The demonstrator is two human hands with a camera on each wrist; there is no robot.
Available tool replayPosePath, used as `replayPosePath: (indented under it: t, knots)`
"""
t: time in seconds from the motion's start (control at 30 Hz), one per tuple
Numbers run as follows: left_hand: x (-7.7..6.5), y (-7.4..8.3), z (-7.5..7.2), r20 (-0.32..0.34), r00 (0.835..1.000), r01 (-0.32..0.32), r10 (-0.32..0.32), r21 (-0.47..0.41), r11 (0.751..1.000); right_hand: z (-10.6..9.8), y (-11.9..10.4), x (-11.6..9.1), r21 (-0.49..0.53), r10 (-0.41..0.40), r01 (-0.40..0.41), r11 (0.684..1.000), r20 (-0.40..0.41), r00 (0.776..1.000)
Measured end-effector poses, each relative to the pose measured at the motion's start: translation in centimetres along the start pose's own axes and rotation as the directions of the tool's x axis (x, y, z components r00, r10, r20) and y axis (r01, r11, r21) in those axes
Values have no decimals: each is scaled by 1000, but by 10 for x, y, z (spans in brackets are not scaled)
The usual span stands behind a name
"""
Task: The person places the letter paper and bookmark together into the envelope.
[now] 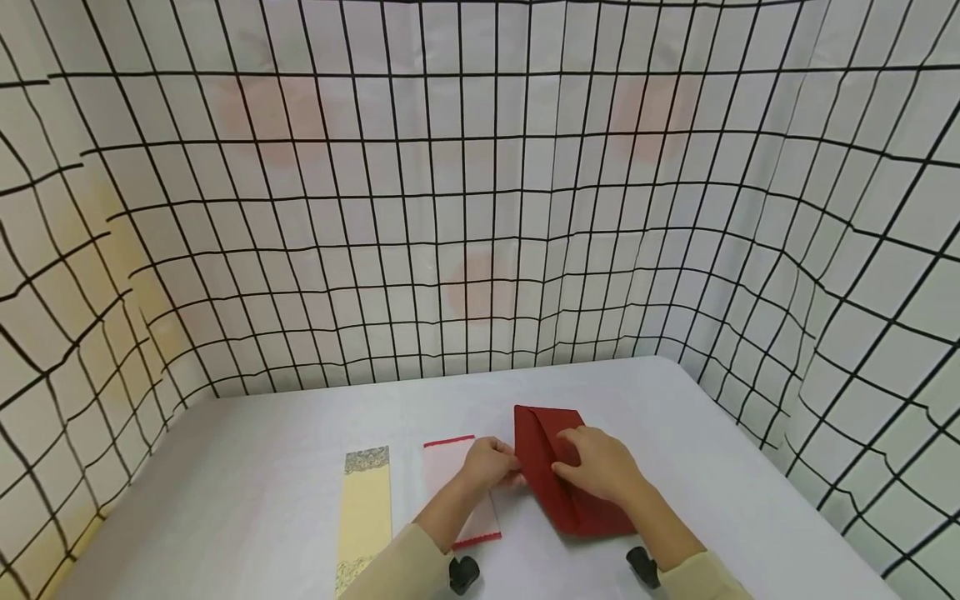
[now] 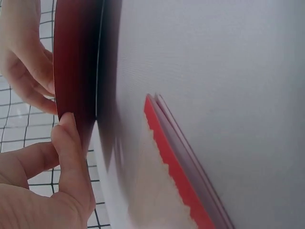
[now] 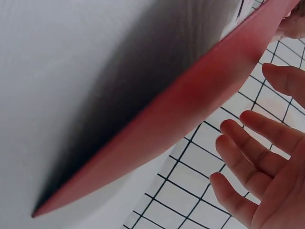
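A dark red envelope (image 1: 542, 467) with a folded flap is tilted up from the white table. At its left edge my left hand (image 1: 491, 463) pinches the paper between thumb and fingers, as the left wrist view shows at the envelope's rim (image 2: 74, 57). My right hand (image 1: 600, 463) hovers over the flap side. In the right wrist view its fingers (image 3: 267, 133) are loosely spread, apart from the red paper (image 3: 162, 124). Partly behind my left forearm lies a pale packet with red edges (image 1: 442, 467).
A yellow envelope with patterned ends (image 1: 366, 500) lies on the white table (image 1: 247, 492), left of the pale packet. Black netting (image 1: 480, 225) over white sheeting surrounds the table's back and sides. Dark wrist-worn devices (image 1: 463, 574) sit by both cuffs.
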State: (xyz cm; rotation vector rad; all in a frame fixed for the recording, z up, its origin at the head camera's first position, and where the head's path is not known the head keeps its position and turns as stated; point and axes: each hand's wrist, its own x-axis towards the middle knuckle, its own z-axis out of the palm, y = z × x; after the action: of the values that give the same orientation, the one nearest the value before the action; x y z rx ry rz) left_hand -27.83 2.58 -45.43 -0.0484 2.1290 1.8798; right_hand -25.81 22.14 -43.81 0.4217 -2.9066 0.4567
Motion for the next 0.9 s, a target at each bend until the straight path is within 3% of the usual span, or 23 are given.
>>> replayPosePath:
  t: [0.47, 0.9]
  knots:
    - [-3, -3, -4, 31, 999, 16, -13, -109, 994, -4, 0, 3, 36, 8, -9, 999, 28, 1000]
    - [-7, -6, -6, 32, 999, 34, -30, -128, 991, -12, 7, 7, 179, -9, -11, 984, 109, 994]
